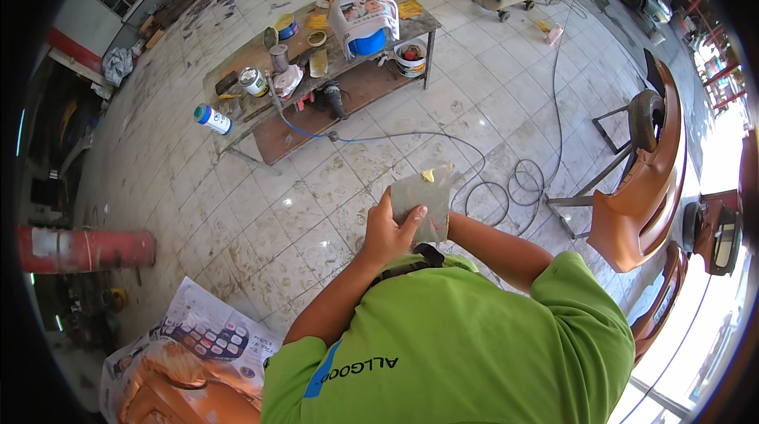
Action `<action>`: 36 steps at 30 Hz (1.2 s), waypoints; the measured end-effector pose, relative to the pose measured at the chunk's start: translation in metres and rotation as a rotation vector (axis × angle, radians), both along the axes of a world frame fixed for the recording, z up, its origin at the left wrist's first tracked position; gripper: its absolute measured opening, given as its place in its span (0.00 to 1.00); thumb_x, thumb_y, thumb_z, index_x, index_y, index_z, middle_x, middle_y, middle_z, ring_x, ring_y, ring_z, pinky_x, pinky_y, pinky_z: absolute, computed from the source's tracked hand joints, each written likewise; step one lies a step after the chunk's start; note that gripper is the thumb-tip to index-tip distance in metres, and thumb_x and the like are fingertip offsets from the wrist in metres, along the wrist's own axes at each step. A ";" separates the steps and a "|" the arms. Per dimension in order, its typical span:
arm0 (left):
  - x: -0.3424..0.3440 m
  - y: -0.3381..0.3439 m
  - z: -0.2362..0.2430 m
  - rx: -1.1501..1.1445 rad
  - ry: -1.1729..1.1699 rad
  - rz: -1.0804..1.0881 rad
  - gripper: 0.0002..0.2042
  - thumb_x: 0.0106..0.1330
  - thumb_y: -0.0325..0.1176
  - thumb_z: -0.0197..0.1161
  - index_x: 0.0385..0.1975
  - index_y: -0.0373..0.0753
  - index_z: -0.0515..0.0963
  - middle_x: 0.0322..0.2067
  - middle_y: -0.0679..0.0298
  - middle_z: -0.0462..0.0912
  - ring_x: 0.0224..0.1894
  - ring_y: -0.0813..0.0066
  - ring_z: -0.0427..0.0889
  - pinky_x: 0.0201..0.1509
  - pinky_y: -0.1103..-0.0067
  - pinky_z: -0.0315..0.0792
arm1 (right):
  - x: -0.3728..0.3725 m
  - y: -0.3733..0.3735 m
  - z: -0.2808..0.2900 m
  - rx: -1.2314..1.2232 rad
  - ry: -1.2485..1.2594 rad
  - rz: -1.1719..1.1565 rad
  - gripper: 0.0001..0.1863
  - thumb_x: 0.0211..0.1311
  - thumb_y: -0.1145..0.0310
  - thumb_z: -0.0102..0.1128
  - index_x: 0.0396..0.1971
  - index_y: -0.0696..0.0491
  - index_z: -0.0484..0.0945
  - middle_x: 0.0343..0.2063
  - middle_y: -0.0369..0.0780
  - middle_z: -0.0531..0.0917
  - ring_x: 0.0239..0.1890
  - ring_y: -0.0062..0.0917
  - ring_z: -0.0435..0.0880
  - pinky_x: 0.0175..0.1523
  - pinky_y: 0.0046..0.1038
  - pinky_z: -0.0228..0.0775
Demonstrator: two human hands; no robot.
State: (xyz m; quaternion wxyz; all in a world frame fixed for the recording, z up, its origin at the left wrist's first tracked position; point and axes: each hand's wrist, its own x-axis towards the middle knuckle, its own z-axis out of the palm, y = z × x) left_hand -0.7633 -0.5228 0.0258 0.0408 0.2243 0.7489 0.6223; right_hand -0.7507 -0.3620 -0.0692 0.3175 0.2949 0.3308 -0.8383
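Observation:
My left hand (389,233) is closed on a flat, greyish plate (411,196), its thumb lying across the plate's face. A small dab of pale yellow paste (428,176) sits near the plate's upper edge. My right forearm (500,254) reaches in behind the plate's right side. The plate hides my right hand, so its fingers and anything in them cannot be seen. Both hands are close together in front of my green shirt, above the tiled floor.
A workbench (348,76) ahead carries tins, a cloth-draped blue container (368,42) and tools. Hoses (506,187) loop across the floor. An orange bumper (632,211) stands at right on a metal stand. A red cylinder (87,248) is at left; paper-covered orange parts (178,384) lie lower left.

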 end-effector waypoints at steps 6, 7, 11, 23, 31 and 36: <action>-0.032 -0.033 0.007 -0.097 0.015 0.161 0.20 0.72 0.34 0.63 0.57 0.27 0.71 0.30 0.49 0.87 0.31 0.56 0.90 0.37 0.71 0.80 | -0.004 0.069 -0.017 0.516 0.191 -0.363 0.20 0.65 0.79 0.66 0.55 0.56 0.75 0.51 0.43 0.85 0.55 0.35 0.84 0.56 0.41 0.81; -0.036 -0.042 0.003 -0.232 -0.014 0.141 0.21 0.73 0.36 0.61 0.58 0.26 0.69 0.24 0.47 0.85 0.26 0.51 0.88 0.31 0.66 0.78 | 0.000 0.070 -0.004 0.645 0.418 -0.271 0.20 0.63 0.80 0.65 0.54 0.54 0.76 0.50 0.42 0.85 0.55 0.34 0.84 0.56 0.40 0.80; -0.032 -0.046 0.003 -0.440 0.058 0.156 0.20 0.74 0.35 0.61 0.57 0.25 0.70 0.20 0.43 0.81 0.23 0.44 0.84 0.27 0.61 0.75 | 0.003 0.049 0.082 1.186 1.259 0.166 0.25 0.52 0.84 0.61 0.51 0.48 0.81 0.50 0.37 0.87 0.58 0.31 0.82 0.59 0.36 0.74; -0.084 -0.070 0.033 0.091 -0.011 0.574 0.15 0.75 0.31 0.62 0.54 0.31 0.70 0.33 0.57 0.86 0.24 0.74 0.85 0.18 0.77 0.79 | -0.030 -0.012 0.098 1.286 1.610 0.163 0.27 0.50 0.92 0.58 0.50 0.53 0.80 0.55 0.46 0.82 0.55 0.44 0.81 0.57 0.40 0.75; -0.143 -0.084 0.012 0.493 -0.500 0.328 0.18 0.75 0.30 0.59 0.61 0.37 0.65 0.45 0.56 0.80 0.29 0.70 0.86 0.15 0.75 0.79 | -0.101 -0.042 0.060 1.548 1.357 0.434 0.28 0.54 0.88 0.55 0.56 0.52 0.75 0.63 0.49 0.72 0.58 0.47 0.79 0.57 0.43 0.76; -0.203 -0.115 -0.023 0.393 -0.508 0.351 0.17 0.76 0.30 0.56 0.60 0.36 0.65 0.44 0.53 0.82 0.30 0.67 0.86 0.17 0.73 0.80 | -0.106 -0.057 0.074 1.623 1.151 0.156 0.25 0.51 0.87 0.56 0.49 0.51 0.86 0.49 0.43 0.86 0.52 0.43 0.84 0.56 0.40 0.76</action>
